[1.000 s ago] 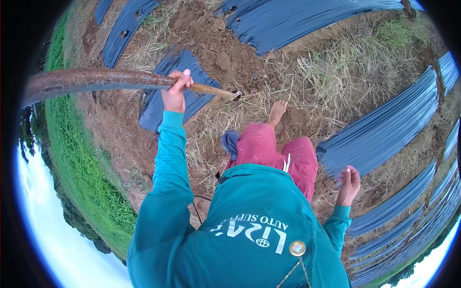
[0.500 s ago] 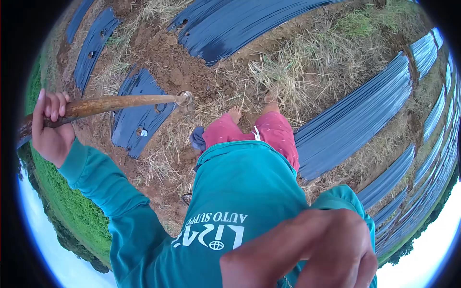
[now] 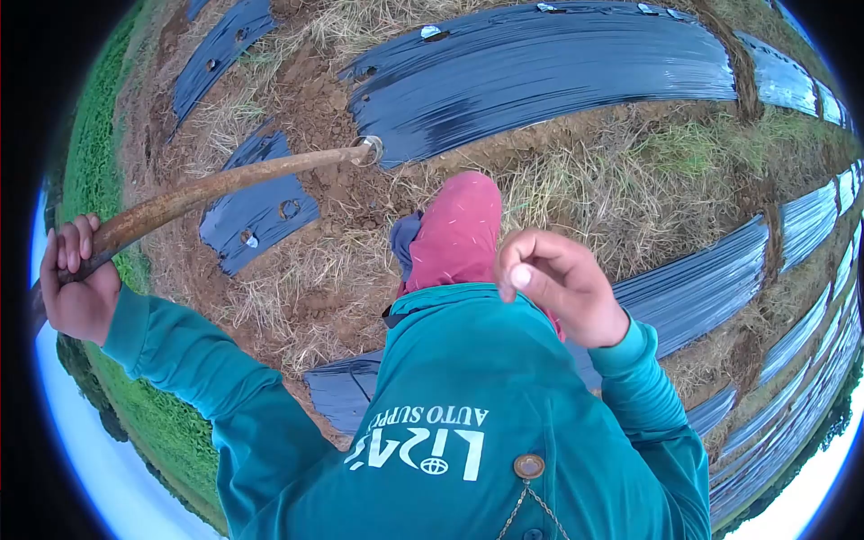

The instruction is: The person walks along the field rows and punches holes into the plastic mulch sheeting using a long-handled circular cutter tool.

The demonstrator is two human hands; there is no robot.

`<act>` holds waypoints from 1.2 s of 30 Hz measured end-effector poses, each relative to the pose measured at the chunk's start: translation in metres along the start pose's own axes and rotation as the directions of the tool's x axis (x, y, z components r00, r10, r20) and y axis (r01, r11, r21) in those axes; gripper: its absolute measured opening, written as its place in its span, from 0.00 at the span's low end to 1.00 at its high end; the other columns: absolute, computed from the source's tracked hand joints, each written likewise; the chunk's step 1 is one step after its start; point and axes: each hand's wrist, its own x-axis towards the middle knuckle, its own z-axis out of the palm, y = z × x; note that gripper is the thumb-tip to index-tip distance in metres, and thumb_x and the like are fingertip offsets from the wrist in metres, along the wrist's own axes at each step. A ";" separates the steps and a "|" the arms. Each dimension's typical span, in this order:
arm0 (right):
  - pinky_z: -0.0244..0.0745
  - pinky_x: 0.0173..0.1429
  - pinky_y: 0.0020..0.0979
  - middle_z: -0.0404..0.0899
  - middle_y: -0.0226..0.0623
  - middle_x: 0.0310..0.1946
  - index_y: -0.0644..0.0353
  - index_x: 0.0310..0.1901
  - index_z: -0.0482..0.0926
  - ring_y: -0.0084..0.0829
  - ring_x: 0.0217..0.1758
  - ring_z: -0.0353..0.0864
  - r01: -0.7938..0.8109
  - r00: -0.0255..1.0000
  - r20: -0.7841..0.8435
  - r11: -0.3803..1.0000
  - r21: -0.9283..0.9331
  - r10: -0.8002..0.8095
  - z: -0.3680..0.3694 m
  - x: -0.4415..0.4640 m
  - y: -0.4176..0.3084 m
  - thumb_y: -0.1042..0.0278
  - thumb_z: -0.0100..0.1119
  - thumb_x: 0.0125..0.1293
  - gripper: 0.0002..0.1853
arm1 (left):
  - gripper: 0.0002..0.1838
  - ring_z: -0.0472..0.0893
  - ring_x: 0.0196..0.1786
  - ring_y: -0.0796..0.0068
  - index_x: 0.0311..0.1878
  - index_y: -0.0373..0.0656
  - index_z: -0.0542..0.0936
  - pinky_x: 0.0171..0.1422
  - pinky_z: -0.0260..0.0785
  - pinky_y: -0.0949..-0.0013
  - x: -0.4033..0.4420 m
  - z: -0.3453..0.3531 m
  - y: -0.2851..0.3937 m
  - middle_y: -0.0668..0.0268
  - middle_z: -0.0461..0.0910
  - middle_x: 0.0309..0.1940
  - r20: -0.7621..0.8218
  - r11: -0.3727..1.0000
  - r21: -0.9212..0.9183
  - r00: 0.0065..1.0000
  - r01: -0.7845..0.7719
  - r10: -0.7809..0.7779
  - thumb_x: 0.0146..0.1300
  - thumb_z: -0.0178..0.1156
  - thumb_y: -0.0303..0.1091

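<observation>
My left hand [image 3: 81, 283], at the far left, is wrapped round a long brown pole [image 3: 202, 187]. The pole slants up to the right, and its ringed tip [image 3: 369, 149] is over the soil at the near end of a dark plastic sheet [image 3: 540, 67]. My right hand [image 3: 562, 286] is held in front of my waist, its fingers curled and the thumb against them. Whatever it may hold is too small or hidden to see.
A shorter plastic strip [image 3: 261, 211] with holes lies below the pole. Another covered row [image 3: 693, 279] runs to the right. Dry grass [image 3: 621, 180] and bare soil [image 3: 319, 117] separate the rows. My bent knee [image 3: 461, 216] is in the middle; green growth [image 3: 171, 396] lines the left.
The pole's tip has moved up and away from my feet. My left hand has shifted outward to the left. My right hand rose close to the camera, then moved back over my waist.
</observation>
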 end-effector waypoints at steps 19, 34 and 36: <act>0.69 0.22 0.22 0.75 0.31 0.24 0.61 0.34 0.73 0.23 0.22 0.75 -0.683 0.227 -0.911 0.723 0.102 0.343 -0.245 -0.158 0.194 0.66 0.52 0.62 0.07 | 0.15 0.66 0.19 0.75 0.18 0.41 0.66 0.33 0.65 0.69 0.047 0.083 -0.315 0.67 0.65 0.14 -0.281 0.992 0.061 0.955 0.112 -0.090 0.58 0.57 0.28; 0.70 0.28 0.23 0.76 0.33 0.25 0.64 0.38 0.74 0.21 0.23 0.75 -0.557 0.593 -0.769 0.811 -0.178 0.238 -0.252 -0.015 0.148 0.70 0.52 0.61 0.07 | 0.14 0.59 0.20 0.79 0.18 0.47 0.58 0.41 0.55 0.69 0.102 0.205 -0.132 0.72 0.56 0.13 0.138 0.986 0.077 0.978 0.147 -0.157 0.60 0.44 0.27; 0.71 0.30 0.25 0.77 0.35 0.23 0.64 0.36 0.75 0.22 0.24 0.75 -0.596 0.631 -0.736 0.761 -0.257 0.246 -0.257 -0.010 0.160 0.70 0.53 0.60 0.07 | 0.14 0.59 0.21 0.79 0.17 0.48 0.58 0.41 0.55 0.68 0.108 0.218 -0.110 0.71 0.56 0.13 0.174 0.987 0.045 0.972 0.153 -0.159 0.58 0.45 0.27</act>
